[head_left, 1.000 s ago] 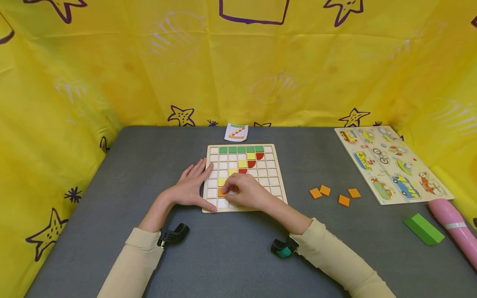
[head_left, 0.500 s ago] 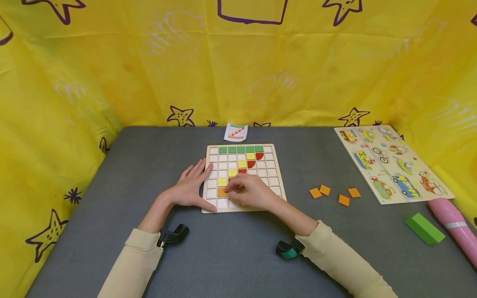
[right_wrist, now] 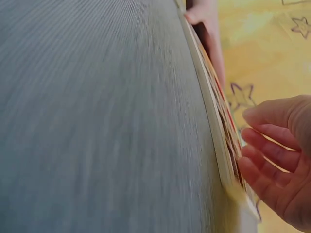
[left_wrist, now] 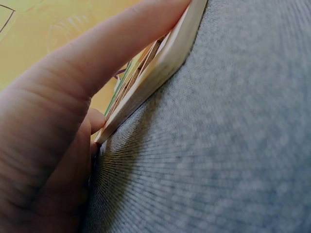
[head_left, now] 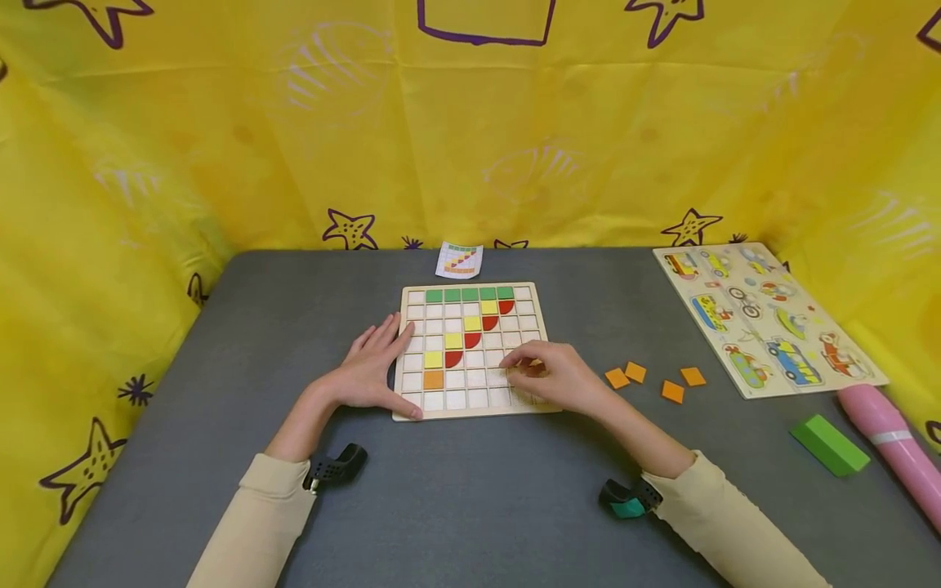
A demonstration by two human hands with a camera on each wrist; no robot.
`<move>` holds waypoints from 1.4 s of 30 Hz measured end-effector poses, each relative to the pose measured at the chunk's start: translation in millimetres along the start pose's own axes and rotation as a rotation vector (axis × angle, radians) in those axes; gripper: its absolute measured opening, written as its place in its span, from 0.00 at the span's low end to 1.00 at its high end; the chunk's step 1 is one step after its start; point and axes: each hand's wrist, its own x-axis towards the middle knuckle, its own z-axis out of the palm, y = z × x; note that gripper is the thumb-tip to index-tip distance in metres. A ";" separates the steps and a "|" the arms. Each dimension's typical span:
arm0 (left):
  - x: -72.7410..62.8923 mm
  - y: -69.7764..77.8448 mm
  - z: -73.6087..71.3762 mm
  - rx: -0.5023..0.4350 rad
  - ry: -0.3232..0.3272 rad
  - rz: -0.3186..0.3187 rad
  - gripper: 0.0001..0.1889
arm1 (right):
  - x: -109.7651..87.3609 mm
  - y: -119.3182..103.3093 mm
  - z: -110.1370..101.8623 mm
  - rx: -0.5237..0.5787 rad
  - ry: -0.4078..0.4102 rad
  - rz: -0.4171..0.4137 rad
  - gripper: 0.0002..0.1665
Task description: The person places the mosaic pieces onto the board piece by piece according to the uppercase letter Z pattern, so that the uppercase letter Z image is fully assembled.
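Observation:
A wooden grid board (head_left: 530, 336) lies mid-table, with a row of green squares (head_left: 470, 295) near its top. Yellow squares (head_left: 472, 324) and red quarter-round pieces (head_left: 472, 340) step diagonally down it. One orange square (head_left: 434, 380) sits in a cell below the lowest yellow one. My left hand (head_left: 369, 369) rests spread along the board's left edge; in the left wrist view its thumb (left_wrist: 112, 46) lies over the rim. Above the board's right side is my right hand (head_left: 553, 376), fingers loosely bent; the right wrist view shows nothing between the thumb and fingers (right_wrist: 272, 150).
Several loose orange squares (head_left: 672, 392) lie right of the board. A small pattern card (head_left: 459, 260) is behind it. Farther right are a vehicle picture puzzle (head_left: 772, 318), a green block (head_left: 831, 445) and a pink cylindrical object (head_left: 889, 437). Yellow cloth (head_left: 456, 122) surrounds the table.
My right hand has left the orange square in its cell and moved right across the board, uncovering the lowest red piece. The left hand stays on the board's edge. The head view shifts slightly.

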 end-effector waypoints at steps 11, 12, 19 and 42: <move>-3.4 -3.4 0.0 -0.006 0.011 -0.002 0.74 | -40.8 31.7 -42.6 -0.078 0.060 0.086 0.12; -3.6 -3.7 0.1 -0.004 0.012 -0.002 0.74 | -44.2 33.9 -45.9 -0.096 0.067 0.088 0.12; -3.2 -4.2 0.3 -0.004 0.015 -0.003 0.74 | -65.6 47.3 -66.9 -0.232 0.098 0.084 0.15; 0.7 -0.6 1.2 0.003 0.006 0.001 0.73 | -76.6 51.0 -74.0 -0.328 0.101 0.107 0.17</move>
